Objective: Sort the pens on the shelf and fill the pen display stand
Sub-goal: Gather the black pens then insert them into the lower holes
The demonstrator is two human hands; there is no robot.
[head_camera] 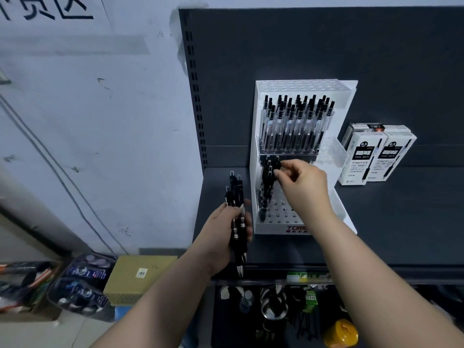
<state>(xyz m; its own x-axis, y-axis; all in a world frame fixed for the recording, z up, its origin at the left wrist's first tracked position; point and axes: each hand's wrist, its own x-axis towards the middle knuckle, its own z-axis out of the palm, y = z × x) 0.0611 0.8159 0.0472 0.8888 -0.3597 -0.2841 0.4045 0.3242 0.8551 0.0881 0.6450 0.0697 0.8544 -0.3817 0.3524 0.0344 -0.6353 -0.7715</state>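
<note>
Your left hand (223,234) grips a bundle of black pens (236,204) over the front-left corner of the shelf (389,222) as ready stock, while your right hand (305,183) pinches a single pen (275,165) by its top, seating it upright in the left column of the lower tier of the display stand (276,229).
</note>
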